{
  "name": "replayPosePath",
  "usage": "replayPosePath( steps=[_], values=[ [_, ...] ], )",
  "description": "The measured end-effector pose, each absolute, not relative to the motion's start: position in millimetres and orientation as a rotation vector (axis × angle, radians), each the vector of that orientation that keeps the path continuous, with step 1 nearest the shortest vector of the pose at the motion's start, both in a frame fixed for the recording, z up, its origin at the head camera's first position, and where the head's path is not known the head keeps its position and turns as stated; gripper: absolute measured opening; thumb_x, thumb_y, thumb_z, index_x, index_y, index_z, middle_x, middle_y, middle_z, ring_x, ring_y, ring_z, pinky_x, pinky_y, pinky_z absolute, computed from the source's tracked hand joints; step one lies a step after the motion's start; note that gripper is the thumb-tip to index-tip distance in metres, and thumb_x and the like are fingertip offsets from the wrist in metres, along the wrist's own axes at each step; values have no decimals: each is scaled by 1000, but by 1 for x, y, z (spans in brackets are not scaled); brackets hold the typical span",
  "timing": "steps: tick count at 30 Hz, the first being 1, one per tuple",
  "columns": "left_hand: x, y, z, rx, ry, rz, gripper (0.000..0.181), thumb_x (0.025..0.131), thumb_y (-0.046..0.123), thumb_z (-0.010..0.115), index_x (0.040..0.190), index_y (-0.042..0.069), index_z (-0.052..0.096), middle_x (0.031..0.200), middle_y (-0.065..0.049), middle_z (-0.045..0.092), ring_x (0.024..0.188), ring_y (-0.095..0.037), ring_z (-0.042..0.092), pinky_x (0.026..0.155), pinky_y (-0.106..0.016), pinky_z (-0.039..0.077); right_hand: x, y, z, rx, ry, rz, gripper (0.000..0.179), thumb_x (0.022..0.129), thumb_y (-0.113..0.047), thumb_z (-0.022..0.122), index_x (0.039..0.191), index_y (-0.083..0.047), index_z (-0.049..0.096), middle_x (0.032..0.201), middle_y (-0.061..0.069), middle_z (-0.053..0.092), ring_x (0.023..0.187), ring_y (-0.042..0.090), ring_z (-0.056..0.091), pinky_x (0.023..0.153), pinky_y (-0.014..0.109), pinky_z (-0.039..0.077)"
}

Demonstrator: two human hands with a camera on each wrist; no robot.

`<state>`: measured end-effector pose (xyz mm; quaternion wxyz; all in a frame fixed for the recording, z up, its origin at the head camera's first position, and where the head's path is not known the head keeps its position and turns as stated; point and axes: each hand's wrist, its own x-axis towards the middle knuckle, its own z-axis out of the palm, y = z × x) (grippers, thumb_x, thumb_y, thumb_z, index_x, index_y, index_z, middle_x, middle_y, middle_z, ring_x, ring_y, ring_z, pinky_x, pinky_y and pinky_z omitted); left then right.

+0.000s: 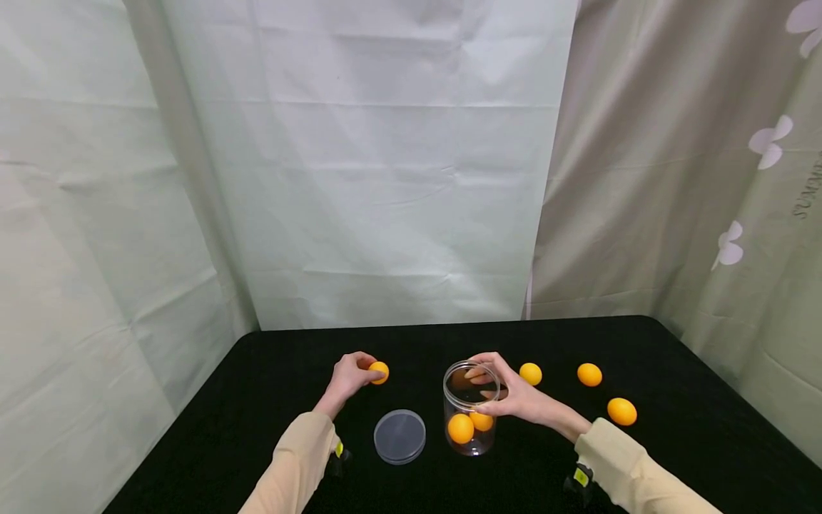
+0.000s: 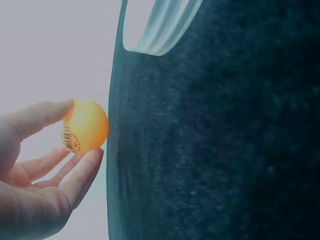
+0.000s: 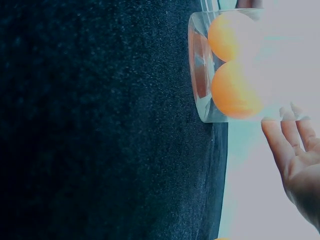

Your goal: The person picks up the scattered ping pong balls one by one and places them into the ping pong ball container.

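Observation:
An orange ping-pong ball (image 1: 381, 372) is pinched between the thumb and fingertips of my left hand (image 1: 349, 375). Printed marks and a barcode show on this ball in the left wrist view. My right hand (image 1: 516, 395) holds a clear plastic jar (image 1: 452, 403) near its open mouth, thumb in front and fingers behind. Two orange balls lie at the bottom of the jar, one at the front (image 1: 460, 429) and another (image 1: 483, 420) beside it. Between the left forearm and the jar, a round grey translucent lid (image 1: 399, 436) rests on the table.
Right of the jar, three loose orange balls lie on the black tabletop (image 1: 289, 357): one just beyond the right hand (image 1: 530, 373), one farther right (image 1: 589, 375) and one nearer the right forearm (image 1: 621, 411). Pale curtains (image 1: 398, 178) hang behind the table and at both sides.

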<state>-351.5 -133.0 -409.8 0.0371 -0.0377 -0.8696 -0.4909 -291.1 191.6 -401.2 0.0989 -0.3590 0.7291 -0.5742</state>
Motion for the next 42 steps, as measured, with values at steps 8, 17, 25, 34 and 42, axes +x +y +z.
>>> replayPosePath(
  steps=[8,17,25,34,42],
  values=[
    [-348,-130,-404,-180,-2625,-1491,26,74,8,74,94,-5,62,83,-9,60,69,-20,54,64,-30,50,-291,191,-401,-1063,2165,-1703,60,82,-10,60,131,-11,26,126,19,35,112,37,36,89,51,36],
    [-344,-126,-394,-221,-2591,-1533,26,75,7,73,95,-4,62,85,-8,61,72,-20,54,67,-32,50,-292,192,-401,-1064,2166,-1702,60,82,-10,59,131,-11,25,126,20,34,112,37,36,89,51,37],
    [-344,-124,-390,-244,-2577,-1545,26,74,7,73,95,-3,62,84,-7,62,72,-19,54,67,-32,50,-292,192,-402,-1069,2168,-1705,60,82,-10,59,131,-12,25,125,19,35,111,37,37,89,52,36],
    [-342,-120,-382,-295,-2554,-1574,25,75,9,73,95,-2,62,85,-7,62,72,-20,56,71,-33,50,-291,192,-401,-1068,2158,-1703,60,82,-9,58,132,-11,25,126,19,34,112,37,36,89,49,37],
    [-338,-114,-373,-357,-2524,-1591,25,75,9,73,96,-2,62,86,-7,62,73,-20,57,72,-34,49,-291,192,-402,-1082,2155,-1699,62,82,-12,60,132,-11,25,126,20,34,113,37,35,89,48,37]
  ],
)
